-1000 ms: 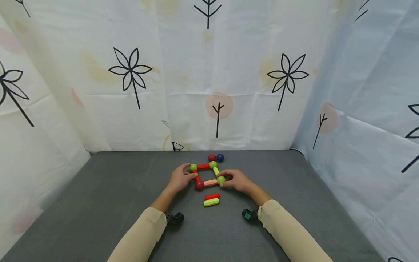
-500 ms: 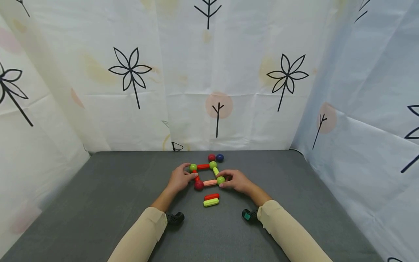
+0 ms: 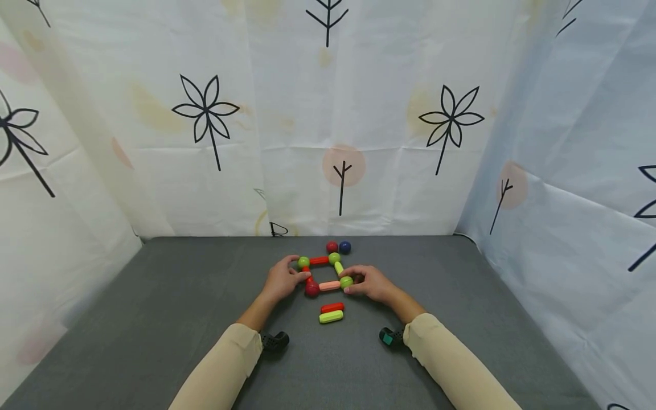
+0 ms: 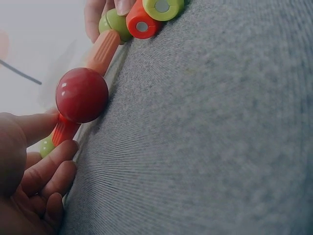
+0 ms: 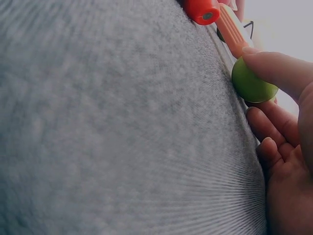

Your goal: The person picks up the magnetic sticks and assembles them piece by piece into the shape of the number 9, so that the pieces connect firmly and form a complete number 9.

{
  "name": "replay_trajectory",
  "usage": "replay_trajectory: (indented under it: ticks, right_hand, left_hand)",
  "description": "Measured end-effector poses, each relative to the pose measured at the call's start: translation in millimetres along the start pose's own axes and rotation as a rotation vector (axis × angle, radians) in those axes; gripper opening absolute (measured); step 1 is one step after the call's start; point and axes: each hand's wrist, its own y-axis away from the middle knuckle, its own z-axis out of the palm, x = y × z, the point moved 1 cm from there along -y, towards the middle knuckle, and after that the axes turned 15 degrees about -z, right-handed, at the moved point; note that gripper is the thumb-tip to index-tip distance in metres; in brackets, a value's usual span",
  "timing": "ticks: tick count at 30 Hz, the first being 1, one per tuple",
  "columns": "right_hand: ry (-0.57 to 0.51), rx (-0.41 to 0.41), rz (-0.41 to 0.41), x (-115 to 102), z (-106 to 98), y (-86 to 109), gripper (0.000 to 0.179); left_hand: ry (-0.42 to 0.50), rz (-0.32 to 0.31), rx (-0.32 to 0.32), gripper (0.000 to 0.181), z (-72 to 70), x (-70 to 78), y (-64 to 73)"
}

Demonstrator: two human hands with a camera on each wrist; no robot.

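Gray surface (image 3: 205, 330); left red rod (image 4: 65, 131) partly hidden by pinching left grip (image 3: 281, 279), near green ball (image 5: 252, 85) by pinching right grip (image 3: 370, 282); salmon rod (image 3: 329, 286), long axis roughly left-right.

White cloth (image 3: 384, 68) with black flower drawings (image 3: 206, 109) hangs behind a grey tabletop (image 3: 169, 302).

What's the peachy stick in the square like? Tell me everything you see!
The peach stick is short, straight and orange-pink, with lengthwise grooves; it looks like plastic. It makes the side of the square nearest the person. One end meets the dark red ball, the other a green ball. The right thumb overlaps that end; I can't tell if it touches.
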Motion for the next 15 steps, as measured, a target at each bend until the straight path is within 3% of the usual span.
replay_trajectory:
  ticks: [15]
  right_hand:
    - [0.067, 0.006, -0.016, 0.1, 3.6, -4.0, 0.034]
  left_hand:
    - [-0.008, -0.017, -0.039, 0.062, -4.8, 0.6, 2.4]
